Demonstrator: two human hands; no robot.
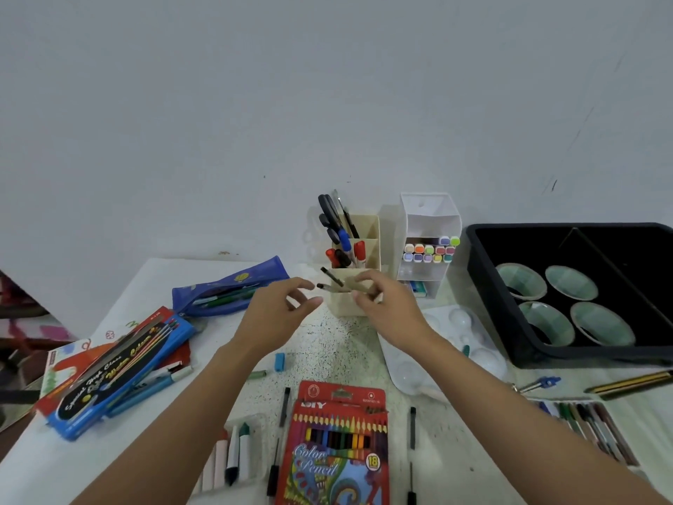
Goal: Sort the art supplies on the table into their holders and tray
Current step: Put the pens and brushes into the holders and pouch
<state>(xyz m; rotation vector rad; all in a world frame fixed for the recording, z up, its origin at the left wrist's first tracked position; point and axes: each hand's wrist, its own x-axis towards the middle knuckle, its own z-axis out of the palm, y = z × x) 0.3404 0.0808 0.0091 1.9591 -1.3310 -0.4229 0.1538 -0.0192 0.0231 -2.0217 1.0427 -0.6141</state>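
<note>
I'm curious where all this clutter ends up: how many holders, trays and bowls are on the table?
Holders: 2, the cream holder and the white holder
Trays: 1, the black tray
Bowls: 4 green bowls, inside the tray
Total: 7

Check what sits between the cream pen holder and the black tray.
Head view: the white marker organizer, holding pastel-capped markers, stands between the cream pen holder and the black tray.
</note>
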